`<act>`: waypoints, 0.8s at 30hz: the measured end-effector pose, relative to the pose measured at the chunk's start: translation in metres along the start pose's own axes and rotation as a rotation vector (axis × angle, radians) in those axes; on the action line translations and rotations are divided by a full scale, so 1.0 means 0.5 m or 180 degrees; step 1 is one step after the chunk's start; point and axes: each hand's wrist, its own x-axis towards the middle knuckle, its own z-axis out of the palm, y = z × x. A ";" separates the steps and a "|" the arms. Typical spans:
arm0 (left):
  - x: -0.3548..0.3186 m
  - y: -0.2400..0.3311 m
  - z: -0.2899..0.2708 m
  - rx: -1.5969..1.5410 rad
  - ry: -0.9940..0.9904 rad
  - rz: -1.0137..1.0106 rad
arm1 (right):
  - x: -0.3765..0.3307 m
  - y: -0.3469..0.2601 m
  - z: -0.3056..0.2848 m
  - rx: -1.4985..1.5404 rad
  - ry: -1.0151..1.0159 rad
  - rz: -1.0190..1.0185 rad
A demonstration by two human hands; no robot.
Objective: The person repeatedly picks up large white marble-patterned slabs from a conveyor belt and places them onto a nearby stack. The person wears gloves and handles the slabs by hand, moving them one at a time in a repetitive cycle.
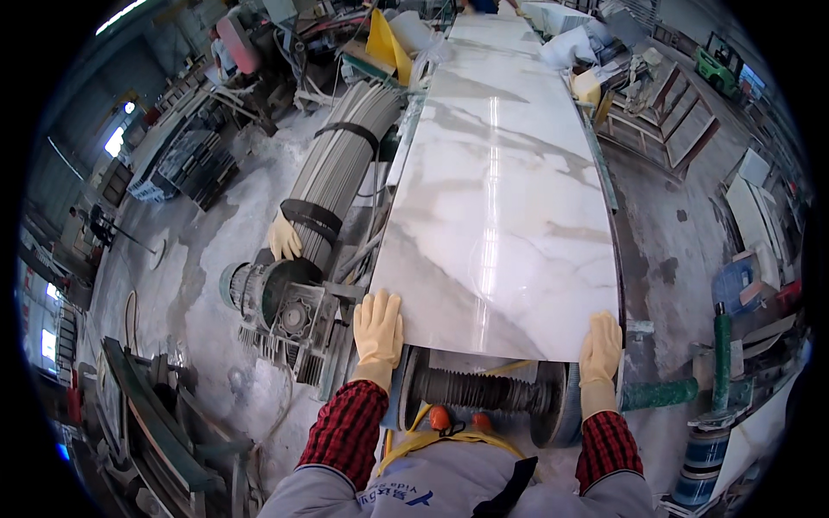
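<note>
A long, polished white slab (496, 216) with grey-brown marble veining stretches away from me, lying on a roller-ended conveyor. At its near left corner is my left hand (376, 332), in a cream glove, fingers stretched forward along the edge. My right hand (599, 352), gloved alike, is at the near right corner with its fingers bent over the slab's edge; the underside of its grip is hidden. Below the slab's front edge shows a ribbed dark roller (484, 390) between two wheels.
Left of the slab stand a motor with gearbox (289, 302) and a long ribbed grey roll (345, 155); a spare glove (283, 236) rests there. A green pipe (661, 394) juts out at right. Metal frames (155, 414) lie lower left. Another person (484, 5) is partly visible at the far end.
</note>
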 end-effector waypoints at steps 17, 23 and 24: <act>0.115 0.038 0.105 -0.0373 -0.0758 -0.0192 | -0.045 0.026 0.014 0.0001 -0.0065 -0.0080; 0.077 0.098 0.096 -0.0822 -0.0305 0.0480 | -0.054 0.030 0.017 0.0124 -0.0039 0.0019; 0.066 0.096 0.082 -0.0906 -0.0322 0.0644 | -0.055 0.032 0.015 0.0120 -0.0058 0.0026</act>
